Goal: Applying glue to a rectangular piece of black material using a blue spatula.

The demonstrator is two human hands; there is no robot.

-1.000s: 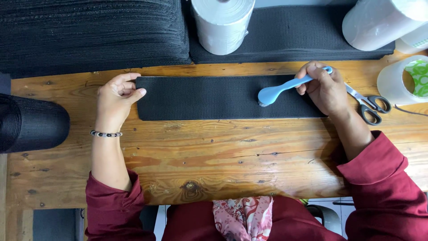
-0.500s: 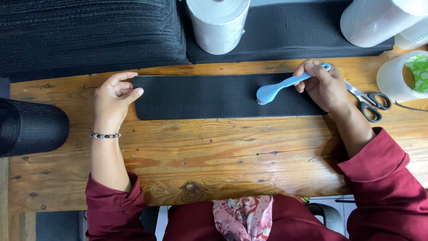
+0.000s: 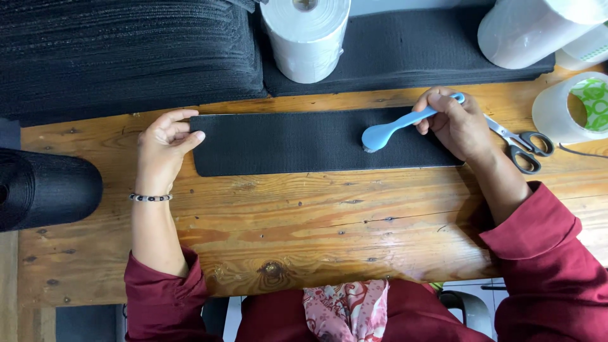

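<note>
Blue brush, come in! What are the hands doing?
Right hand gripping blue brush, head on black strip. Left hand at strip's left end. Scissors beside right hand.

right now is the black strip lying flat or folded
Flat: the black strip lies spread along the wooden table, its left end at the left hand, no fold showing.

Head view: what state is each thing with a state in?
Black rectangular fabric strip: flat on wooden table.
Light-blue plastic brush: head down on strip, held by right hand.
Left hand: at strip's left end.
Grey-handled scissors: lying closed.
</note>
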